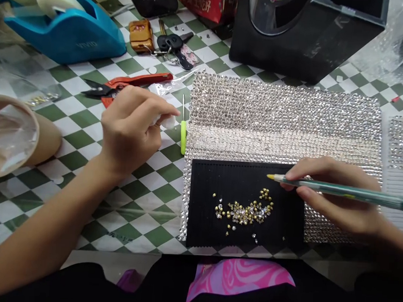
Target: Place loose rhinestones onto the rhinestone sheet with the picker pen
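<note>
My right hand [336, 197] grips a green picker pen [353, 192], its yellow tip hovering over a black ridged tray [207, 182]. Several loose gold and clear rhinestones [245, 211] lie scattered in the tray's middle. The tray rests on a large sheet of silver rhinestones [283, 114]. My left hand [132, 125] hovers left of the sheet and pinches a small white object [167, 121] between its fingertips; what it is I cannot tell. A thin tool with a lime-green handle [183, 137] lies just right of that hand.
Red-handled snips [131, 83] lie behind my left hand on the green-and-white checkered table. A blue tape dispenser [69, 29] and keys [172, 45] sit farther back. A black stand [302, 44] is at the back right, a round magnifier [8, 138] at far left.
</note>
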A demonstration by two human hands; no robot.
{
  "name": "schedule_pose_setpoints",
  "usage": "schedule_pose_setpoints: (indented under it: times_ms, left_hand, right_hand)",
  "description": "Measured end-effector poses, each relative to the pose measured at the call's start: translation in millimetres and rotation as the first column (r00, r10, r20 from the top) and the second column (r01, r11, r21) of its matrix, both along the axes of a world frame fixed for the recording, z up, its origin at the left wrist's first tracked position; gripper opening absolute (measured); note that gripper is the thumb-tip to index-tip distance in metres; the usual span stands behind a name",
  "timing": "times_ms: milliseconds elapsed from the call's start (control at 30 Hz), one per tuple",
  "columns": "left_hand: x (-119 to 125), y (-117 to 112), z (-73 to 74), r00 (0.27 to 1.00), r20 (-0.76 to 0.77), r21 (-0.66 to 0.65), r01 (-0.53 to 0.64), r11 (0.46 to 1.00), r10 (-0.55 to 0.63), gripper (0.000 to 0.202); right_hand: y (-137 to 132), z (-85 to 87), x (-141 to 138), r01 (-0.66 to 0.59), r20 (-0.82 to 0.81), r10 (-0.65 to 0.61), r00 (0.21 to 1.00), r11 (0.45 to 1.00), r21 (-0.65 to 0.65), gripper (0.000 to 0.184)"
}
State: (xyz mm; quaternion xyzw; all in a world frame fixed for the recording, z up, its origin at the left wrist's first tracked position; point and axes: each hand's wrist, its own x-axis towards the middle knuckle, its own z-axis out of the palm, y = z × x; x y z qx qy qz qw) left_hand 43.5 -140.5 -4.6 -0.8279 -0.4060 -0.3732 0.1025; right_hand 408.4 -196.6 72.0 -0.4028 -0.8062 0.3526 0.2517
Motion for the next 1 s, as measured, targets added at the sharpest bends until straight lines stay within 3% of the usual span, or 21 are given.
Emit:
schedule_pose_setpoints:
  times_ms: [67, 233, 400, 600, 1000]
  left_hand:
    - [1.1, -0.7, -3.4, 1.000, -0.017, 0.031, -0.001, 1.000, 0.002, 0.031]
    - [0.4, 0.0, -9.8, 0.999, -0.032, 0.099, 0.003, 0.995, 0.000, 0.033]
    - [3.1, -3.3, -10.5, 1.000, -0.022, 0.110, -0.014, 0.994, 0.017, 0.025]
    - [2.5, -5.6, -12.7, 0.999, -0.026, 0.089, -0.020, 0.996, 0.022, 0.022]
    - [-0.5, -3.4, -12.4, 0.999, -0.039, 0.077, 0.012, 0.997, -0.009, 0.022]
  right_hand:
    - [-0.7, -4.7, 0.2, -0.053, -0.010, 0.052, 0.999, 0.998, -0.039, 0.019]
    - [-6.7, -14.7, 4.6, -0.054, -0.039, 0.050, 0.998, 0.993, -0.107, 0.010]
    - [-13.3, -23.8, 6.9, -0.040, -0.062, 0.036, 0.997, 0.997, -0.068, 0.005]
    - [-10.4, -21.2, -0.8, -0.081, -0.005, 0.081, 0.997, 0.996, 0.035, 0.009]
    - [-6.6, -18.7, -0.8, -0.160, 0.021, 0.159, 0.987, 0.986, 0.036, 0.007]
